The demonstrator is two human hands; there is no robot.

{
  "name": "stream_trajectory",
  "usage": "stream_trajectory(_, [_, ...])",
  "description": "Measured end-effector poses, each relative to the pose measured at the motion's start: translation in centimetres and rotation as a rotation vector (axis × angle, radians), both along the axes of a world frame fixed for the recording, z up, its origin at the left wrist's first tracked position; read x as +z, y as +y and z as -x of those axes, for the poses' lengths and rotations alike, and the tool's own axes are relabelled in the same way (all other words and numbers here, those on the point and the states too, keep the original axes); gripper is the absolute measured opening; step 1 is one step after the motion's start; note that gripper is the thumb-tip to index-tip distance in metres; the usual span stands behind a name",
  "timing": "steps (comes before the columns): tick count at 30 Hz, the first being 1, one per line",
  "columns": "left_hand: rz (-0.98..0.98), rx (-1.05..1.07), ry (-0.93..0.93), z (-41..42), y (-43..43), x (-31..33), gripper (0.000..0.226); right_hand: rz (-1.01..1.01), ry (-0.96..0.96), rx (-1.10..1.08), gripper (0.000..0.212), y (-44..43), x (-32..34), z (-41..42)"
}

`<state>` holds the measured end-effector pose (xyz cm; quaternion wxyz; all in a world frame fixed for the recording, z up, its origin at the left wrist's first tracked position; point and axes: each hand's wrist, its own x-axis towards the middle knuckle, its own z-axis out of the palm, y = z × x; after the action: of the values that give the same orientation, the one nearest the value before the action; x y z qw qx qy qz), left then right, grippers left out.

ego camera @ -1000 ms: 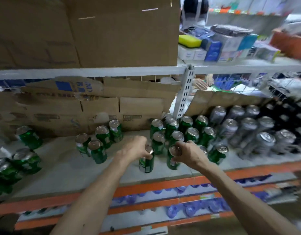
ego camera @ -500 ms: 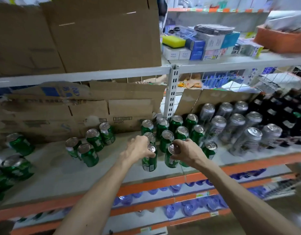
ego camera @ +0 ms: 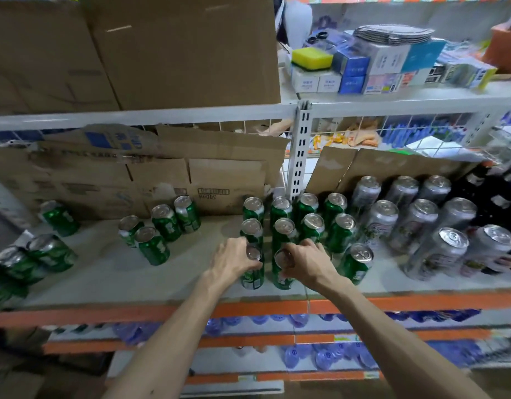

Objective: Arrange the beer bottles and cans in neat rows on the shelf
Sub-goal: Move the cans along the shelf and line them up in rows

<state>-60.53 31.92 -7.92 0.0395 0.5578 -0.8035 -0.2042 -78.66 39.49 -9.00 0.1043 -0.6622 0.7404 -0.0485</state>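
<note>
My left hand (ego camera: 233, 260) grips the top of a green can (ego camera: 252, 276) standing near the shelf's front edge. My right hand (ego camera: 307, 262) grips a second green can (ego camera: 281, 279) right beside it. Behind them several green cans (ego camera: 311, 226) stand upright in rows. A loose group of green cans (ego camera: 162, 228) stands further left, and more green cans (ego camera: 35, 257) crowd the far left end. Tall silver cans (ego camera: 415, 217) fill the right side, with dark bottles (ego camera: 498, 194) beyond them.
The grey shelf board (ego camera: 110, 272) has an orange front rail (ego camera: 248, 308). Flattened cardboard (ego camera: 162, 174) lines the back. A white upright post (ego camera: 298, 156) stands behind the green rows. Boxes (ego camera: 176, 47) sit on the shelf above; blue water bottles (ego camera: 306, 355) fill the shelves below.
Both hands have kept hold of their cans and shifted them slightly toward the rows, so the two cans now stand closer together at the front. The view has shifted.
</note>
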Motion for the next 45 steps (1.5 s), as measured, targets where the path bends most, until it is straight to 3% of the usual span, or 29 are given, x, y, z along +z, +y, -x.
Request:
stream_trajectory(9, [-0.158, -0.159, -0.044, -1.1, -0.3, -0.6, 0.086, -0.022, 0.059, 0.038, 0.043, -0.4, -0.4, 0.7])
stream_trajectory(13, [-0.161, -0.257, -0.019, -2.1, -1.0, -0.4, 0.075, 0.005, 0.071, 0.035, 0.048, -0.3, 0.0, 0.6])
stream_trajectory(17, [-0.058, -0.153, -0.029, -1.8, -1.1, -0.5, 0.062, -0.006, 0.096, 0.041, 0.041, -0.4, 0.0, 0.3])
stream_trajectory(21, [-0.001, -0.071, -0.166, -1.2, -0.7, -0.5, 0.079, -0.031, 0.123, 0.069, 0.044, -0.4, 0.0, 0.7])
stream_trajectory(26, [-0.232, -0.187, 0.02, -2.1, -1.0, 0.0, 0.08, -0.036, 0.104, 0.073, 0.051, -0.1, 0.1, 1.0])
stream_trajectory(31, [-0.119, -0.234, 0.043, -2.7, -1.3, -0.5, 0.065, -0.038, 0.122, 0.067, 0.052, -0.1, 0.2, 0.7])
stream_trajectory(45, [-0.056, -0.159, 0.13, -2.0, -0.4, -1.1, 0.066, 0.057, -0.003, 0.074, 0.038, 0.1, -1.2, 1.2])
